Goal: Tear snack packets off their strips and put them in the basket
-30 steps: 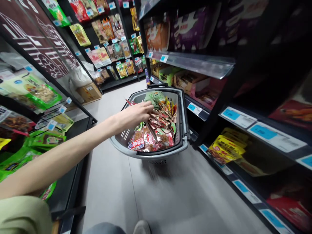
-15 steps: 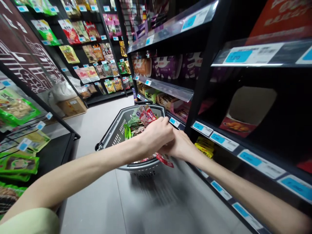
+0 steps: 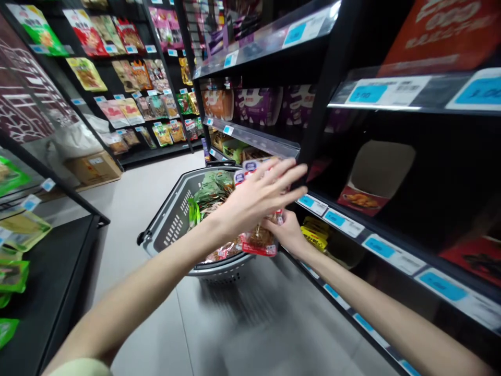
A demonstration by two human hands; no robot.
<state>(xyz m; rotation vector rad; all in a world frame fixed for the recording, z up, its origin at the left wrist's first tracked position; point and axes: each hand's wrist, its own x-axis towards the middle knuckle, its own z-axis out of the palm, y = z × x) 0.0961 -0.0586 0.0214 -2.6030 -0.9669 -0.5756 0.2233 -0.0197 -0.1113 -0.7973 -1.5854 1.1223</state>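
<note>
My left hand [image 3: 263, 194] is spread flat with fingers apart, over the upper part of some small red-and-clear snack packets [image 3: 259, 244]. Whether its palm touches them I cannot tell. From the right, my right hand [image 3: 290, 231] grips the packets by their side, its thumb on the front and its other fingers partly hidden. The packets are above the near right rim of a grey shopping basket [image 3: 166, 201]. Inside the basket lie green snack packets [image 3: 213, 190] and several red-and-clear ones, partly covered by my left arm.
A black shelf unit [image 3: 326, 73] with price tags runs close along the right, holding purple boxes [image 3: 258, 104] and yellow packets [image 3: 315, 232]. Bagged snacks hang on the back rack. A cardboard box [image 3: 94, 167] stands back left, and a low black shelf [image 3: 58, 250] edges the grey floor.
My left hand has opened from its closed pose against the right hand, fingers now spread. The packets have turned, showing more of their fronts. The view has shifted slightly right.
</note>
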